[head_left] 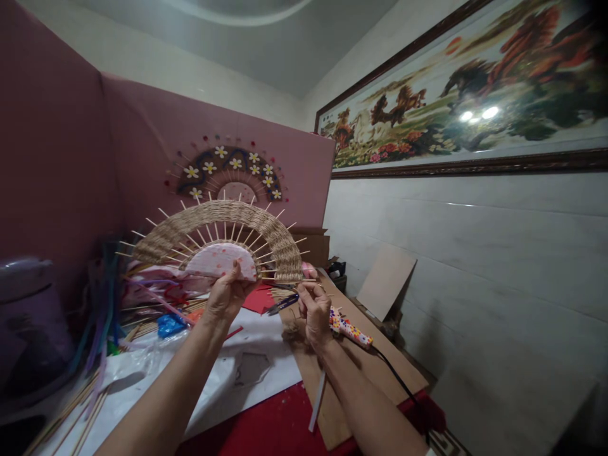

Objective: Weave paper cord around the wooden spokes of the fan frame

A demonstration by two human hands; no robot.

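Note:
A half-round woven fan (228, 215) stands upright in front of me, with tan cord woven through thin wooden sticks that jut past its outer edge. My left hand (228, 292) grips its pale pink, red-spotted half-circle base (221, 259), thumb on the front. Just below the fan's right end, my right hand (313, 310) is closed, its fingertips near the lowest stick. Small dark-blue snips (284, 304) stick out from that hand to the left, blades pointing down-left; the fingers partly hide their handle.
A flowered glue gun (350, 328) with a black cable lies on a brown board (380, 361) at right. Sticks, pipe cleaners and plastic bags (171, 325) crowd the left. A finished-looking fan with white flowers (236, 163) is on the pink panel (142, 126) behind.

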